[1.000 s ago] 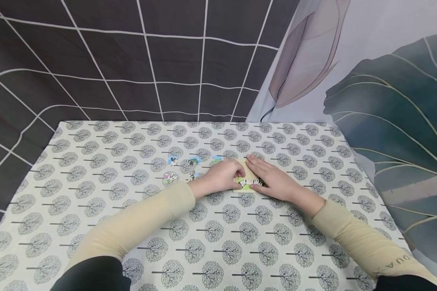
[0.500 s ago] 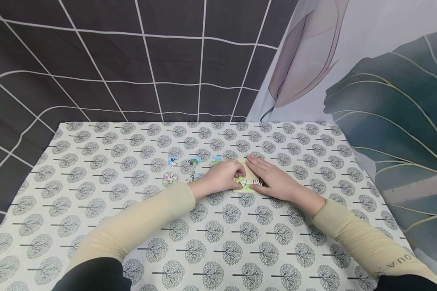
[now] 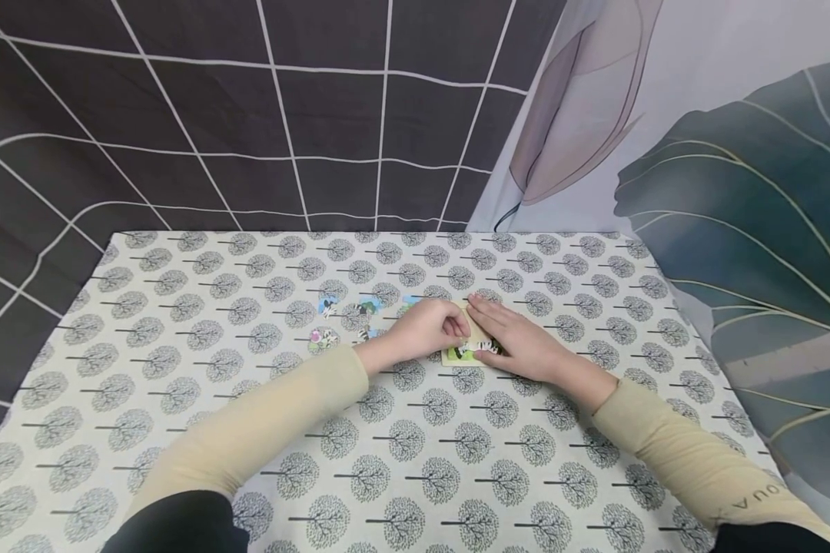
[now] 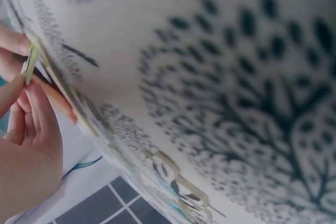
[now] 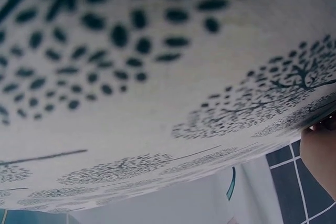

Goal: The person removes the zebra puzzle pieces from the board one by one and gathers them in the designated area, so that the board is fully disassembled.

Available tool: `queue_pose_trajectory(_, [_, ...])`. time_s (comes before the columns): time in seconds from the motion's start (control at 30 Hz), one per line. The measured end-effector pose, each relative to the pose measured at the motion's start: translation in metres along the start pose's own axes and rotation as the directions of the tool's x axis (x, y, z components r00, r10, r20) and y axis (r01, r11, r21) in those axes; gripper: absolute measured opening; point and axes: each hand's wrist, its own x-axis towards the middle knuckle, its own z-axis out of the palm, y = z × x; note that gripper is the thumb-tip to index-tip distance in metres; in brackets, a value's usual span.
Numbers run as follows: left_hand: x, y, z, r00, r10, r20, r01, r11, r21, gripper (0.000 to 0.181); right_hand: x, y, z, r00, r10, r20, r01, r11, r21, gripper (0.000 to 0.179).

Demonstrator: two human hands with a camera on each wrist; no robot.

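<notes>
The left hand (image 3: 429,329) pinches a small puzzle piece (image 4: 31,62) between thumb and finger; the left wrist view shows it held by its narrow edges, with some green on it. This piece is just above the pale board (image 3: 476,333), near its left part; whether it touches the board, I cannot tell. The right hand (image 3: 526,346) lies rather flat upon the right side of the board, its fingers nearly straight and its thumb near the zebra picture.

The piece looks thin and stiff, like wood or thick card, so I judge it very light and not easily broken. Its edges are narrow and perhaps a little slippery, therefore a fingertip hold on two opposite sides seems the best. The board also seems light and could slide on cloth, so a steadying palm is useful.

In the lower part of the board there are zebra pieces (image 3: 465,354) on green. To the left, further loose pieces (image 3: 323,338) lie apart on the tabletop (image 3: 415,442), which has a tree print. Behind stands a dark checked curtain (image 3: 332,115).
</notes>
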Motion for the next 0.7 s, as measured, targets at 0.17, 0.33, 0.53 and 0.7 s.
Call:
queue_pose_trajectory(0.17, [-0.004,0.003,-0.006,1.0,0.018,0.024,-0.016,0.998,-0.066,0.013,-0.001,0.0,-0.001,1.0,0.007,0.001,-0.007,1.0,0.005,0.083])
queue_pose_trajectory(0.33, [-0.016,0.003,-0.018,1.0,0.006,0.016,-0.004,0.992,-0.126,0.011,-0.001,0.0,-0.001,1.0,0.01,-0.004,-0.01,1.0,0.001,0.084])
queue_pose_trajectory(0.53, [-0.036,-0.003,-0.034,0.999,-0.044,-0.001,0.043,0.991,-0.126,0.011,-0.001,0.0,-0.001,1.0,0.01,0.001,-0.01,1.0,-0.012,0.084])
queue_pose_trajectory(0.7, [-0.059,-0.014,-0.049,0.996,-0.09,-0.015,0.087,0.987,-0.135,0.012,0.0,0.001,-0.001,1.0,0.014,0.019,-0.014,1.0,-0.016,0.085])
